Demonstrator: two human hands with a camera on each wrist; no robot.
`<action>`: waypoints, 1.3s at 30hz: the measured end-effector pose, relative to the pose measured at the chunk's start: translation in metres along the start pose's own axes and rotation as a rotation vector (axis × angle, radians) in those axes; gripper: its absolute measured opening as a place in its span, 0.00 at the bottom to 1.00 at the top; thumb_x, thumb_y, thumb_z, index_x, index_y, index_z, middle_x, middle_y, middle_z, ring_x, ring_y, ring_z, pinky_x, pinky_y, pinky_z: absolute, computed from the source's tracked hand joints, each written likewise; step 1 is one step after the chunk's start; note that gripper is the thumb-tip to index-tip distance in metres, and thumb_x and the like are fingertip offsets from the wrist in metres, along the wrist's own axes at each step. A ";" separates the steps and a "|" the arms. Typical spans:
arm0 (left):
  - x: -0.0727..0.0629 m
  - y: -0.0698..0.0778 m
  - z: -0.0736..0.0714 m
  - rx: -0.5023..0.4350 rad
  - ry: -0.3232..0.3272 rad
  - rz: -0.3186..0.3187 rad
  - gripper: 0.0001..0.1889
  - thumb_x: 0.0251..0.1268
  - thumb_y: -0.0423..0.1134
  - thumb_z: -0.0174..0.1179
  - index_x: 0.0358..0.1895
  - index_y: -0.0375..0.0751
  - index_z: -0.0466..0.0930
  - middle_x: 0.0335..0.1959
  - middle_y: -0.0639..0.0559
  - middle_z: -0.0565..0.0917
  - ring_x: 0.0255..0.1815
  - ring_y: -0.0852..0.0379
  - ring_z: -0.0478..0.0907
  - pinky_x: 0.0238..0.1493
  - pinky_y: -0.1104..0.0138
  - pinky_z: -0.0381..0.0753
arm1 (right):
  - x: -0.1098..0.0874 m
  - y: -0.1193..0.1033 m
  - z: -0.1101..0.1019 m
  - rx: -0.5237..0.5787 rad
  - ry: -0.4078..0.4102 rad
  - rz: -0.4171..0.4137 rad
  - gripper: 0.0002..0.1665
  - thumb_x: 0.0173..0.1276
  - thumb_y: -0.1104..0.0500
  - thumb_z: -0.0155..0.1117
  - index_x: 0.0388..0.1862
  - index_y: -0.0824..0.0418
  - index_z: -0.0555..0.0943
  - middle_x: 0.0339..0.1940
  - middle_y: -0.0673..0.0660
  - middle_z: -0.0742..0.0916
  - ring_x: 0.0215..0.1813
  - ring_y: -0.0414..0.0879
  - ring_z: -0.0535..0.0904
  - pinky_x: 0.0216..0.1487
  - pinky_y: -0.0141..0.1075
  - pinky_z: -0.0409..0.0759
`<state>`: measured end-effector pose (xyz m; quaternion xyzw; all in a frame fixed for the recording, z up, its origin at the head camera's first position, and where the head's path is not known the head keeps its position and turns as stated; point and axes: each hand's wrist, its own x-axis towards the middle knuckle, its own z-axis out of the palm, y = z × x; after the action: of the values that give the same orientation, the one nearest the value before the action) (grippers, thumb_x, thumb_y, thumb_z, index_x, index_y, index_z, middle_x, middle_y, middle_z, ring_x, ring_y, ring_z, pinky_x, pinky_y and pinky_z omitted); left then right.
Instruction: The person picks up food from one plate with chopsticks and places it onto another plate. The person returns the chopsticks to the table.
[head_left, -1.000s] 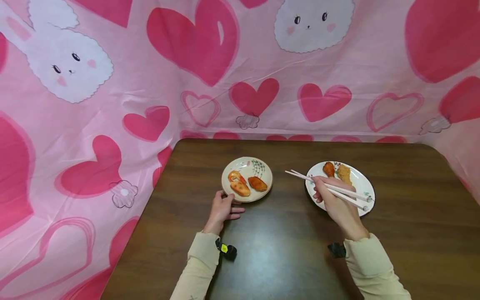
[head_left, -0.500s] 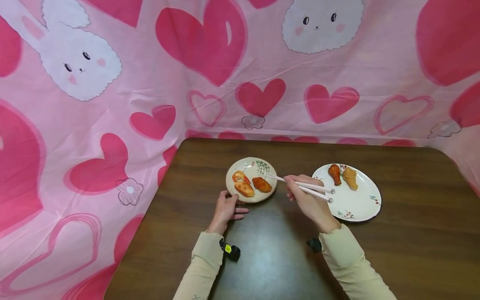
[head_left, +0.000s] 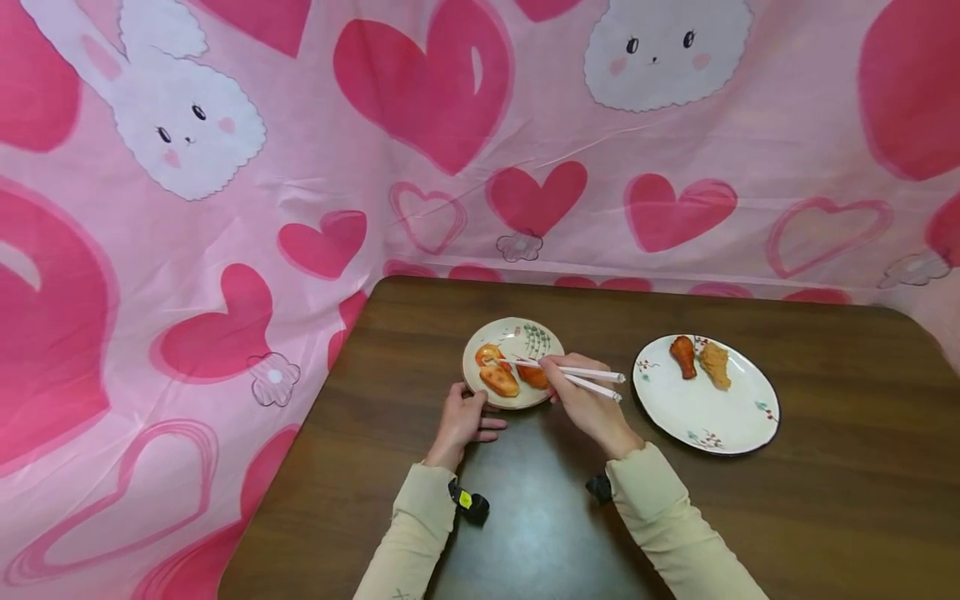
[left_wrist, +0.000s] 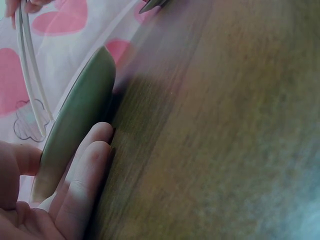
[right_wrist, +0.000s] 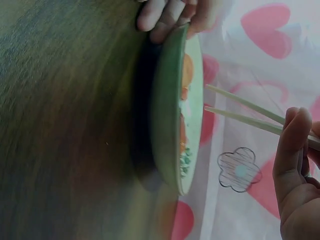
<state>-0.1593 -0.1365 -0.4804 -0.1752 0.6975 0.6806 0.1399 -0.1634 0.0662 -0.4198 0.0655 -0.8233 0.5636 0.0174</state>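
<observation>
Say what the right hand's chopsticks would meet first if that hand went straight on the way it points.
Probably the curled orange food on the smaller plate: the chopsticks in the right hand point at it. They look clear of it, though depth is unclear.

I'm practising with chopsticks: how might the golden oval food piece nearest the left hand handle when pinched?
The golden oval food piece may slip, as its sides look rounded and the chopsticks are thin. Its elongated shape might let it swivel if gripped off-centre.
</observation>
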 end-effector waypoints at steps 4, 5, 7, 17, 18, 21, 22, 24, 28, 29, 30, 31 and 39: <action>0.002 -0.001 0.001 0.006 0.006 -0.003 0.22 0.75 0.41 0.44 0.67 0.40 0.54 0.44 0.38 0.85 0.30 0.52 0.87 0.27 0.61 0.87 | 0.004 0.003 0.007 0.027 -0.007 0.048 0.20 0.70 0.46 0.59 0.45 0.60 0.85 0.26 0.61 0.85 0.25 0.44 0.79 0.25 0.28 0.76; 0.002 -0.001 0.001 0.008 0.007 -0.004 0.22 0.75 0.41 0.44 0.67 0.40 0.54 0.44 0.39 0.85 0.29 0.52 0.87 0.27 0.61 0.87 | 0.005 0.003 0.009 0.025 -0.008 0.059 0.20 0.70 0.46 0.59 0.47 0.60 0.85 0.28 0.62 0.85 0.26 0.44 0.80 0.26 0.28 0.77; 0.002 0.000 0.001 0.007 0.002 -0.003 0.22 0.75 0.41 0.44 0.67 0.39 0.54 0.44 0.37 0.85 0.30 0.51 0.88 0.28 0.61 0.87 | 0.007 0.003 0.012 0.004 -0.004 0.074 0.21 0.71 0.46 0.58 0.48 0.60 0.84 0.28 0.62 0.86 0.26 0.43 0.80 0.28 0.28 0.77; 0.002 -0.003 0.002 0.002 -0.004 0.006 0.22 0.74 0.41 0.44 0.66 0.38 0.55 0.45 0.36 0.85 0.31 0.48 0.88 0.28 0.60 0.87 | 0.014 0.009 0.024 0.051 0.019 0.116 0.19 0.71 0.50 0.59 0.47 0.63 0.85 0.29 0.67 0.86 0.29 0.52 0.81 0.26 0.27 0.77; 0.002 -0.003 0.002 0.001 -0.002 0.007 0.22 0.74 0.40 0.44 0.66 0.38 0.55 0.45 0.36 0.85 0.31 0.49 0.88 0.27 0.60 0.87 | 0.014 0.010 0.026 0.063 0.020 0.118 0.19 0.71 0.50 0.59 0.47 0.63 0.85 0.30 0.67 0.86 0.30 0.54 0.81 0.26 0.27 0.77; 0.001 -0.003 0.003 0.001 0.007 0.003 0.22 0.74 0.40 0.44 0.66 0.39 0.55 0.44 0.37 0.86 0.29 0.51 0.87 0.27 0.61 0.87 | 0.015 0.013 0.029 0.090 0.022 0.124 0.19 0.71 0.50 0.59 0.46 0.64 0.85 0.30 0.68 0.86 0.31 0.58 0.82 0.25 0.28 0.78; 0.001 -0.003 0.003 0.002 0.009 0.003 0.22 0.74 0.40 0.44 0.66 0.39 0.55 0.44 0.38 0.86 0.29 0.51 0.87 0.26 0.61 0.87 | 0.016 0.013 0.030 0.093 0.023 0.127 0.19 0.70 0.50 0.59 0.46 0.63 0.85 0.30 0.68 0.86 0.31 0.59 0.82 0.25 0.28 0.78; 0.001 -0.003 0.003 0.002 0.011 0.004 0.22 0.73 0.40 0.44 0.66 0.39 0.55 0.44 0.38 0.86 0.29 0.50 0.88 0.27 0.61 0.87 | 0.016 0.014 0.031 0.100 0.024 0.140 0.19 0.70 0.49 0.59 0.46 0.63 0.85 0.30 0.68 0.86 0.30 0.58 0.82 0.25 0.28 0.79; 0.001 -0.003 0.002 0.001 0.011 0.013 0.23 0.73 0.41 0.44 0.67 0.39 0.55 0.45 0.37 0.85 0.31 0.48 0.88 0.27 0.60 0.87 | 0.018 0.015 0.033 0.078 0.030 0.138 0.19 0.70 0.49 0.60 0.45 0.62 0.85 0.30 0.66 0.86 0.28 0.55 0.82 0.25 0.28 0.79; 0.001 -0.003 0.002 0.000 0.011 0.014 0.23 0.73 0.41 0.45 0.67 0.39 0.55 0.46 0.37 0.85 0.31 0.47 0.88 0.28 0.59 0.87 | 0.018 0.015 0.034 0.071 0.030 0.131 0.19 0.69 0.49 0.60 0.45 0.62 0.86 0.30 0.65 0.86 0.28 0.54 0.82 0.25 0.28 0.79; 0.001 -0.003 0.001 0.002 0.013 0.014 0.23 0.73 0.41 0.45 0.67 0.39 0.55 0.46 0.36 0.85 0.32 0.47 0.88 0.28 0.59 0.87 | 0.019 0.015 0.034 0.059 0.033 0.119 0.19 0.69 0.49 0.60 0.44 0.63 0.86 0.30 0.64 0.86 0.27 0.52 0.82 0.25 0.28 0.79; 0.001 -0.003 0.001 0.002 0.014 0.014 0.23 0.73 0.41 0.45 0.67 0.39 0.55 0.46 0.36 0.85 0.32 0.47 0.88 0.28 0.59 0.87 | 0.019 0.015 0.035 0.048 0.035 0.105 0.18 0.69 0.49 0.60 0.44 0.63 0.86 0.29 0.62 0.86 0.27 0.51 0.82 0.25 0.28 0.79; 0.001 -0.002 0.000 0.010 0.023 0.013 0.22 0.73 0.40 0.45 0.66 0.39 0.56 0.43 0.39 0.86 0.28 0.52 0.87 0.27 0.61 0.87 | 0.020 0.014 0.034 -0.018 0.030 -0.063 0.16 0.68 0.53 0.61 0.42 0.64 0.87 0.29 0.57 0.88 0.24 0.40 0.78 0.24 0.28 0.78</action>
<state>-0.1597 -0.1363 -0.4827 -0.1777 0.7034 0.6762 0.1284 -0.1835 0.0381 -0.4426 0.0826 -0.8256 0.5561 0.0481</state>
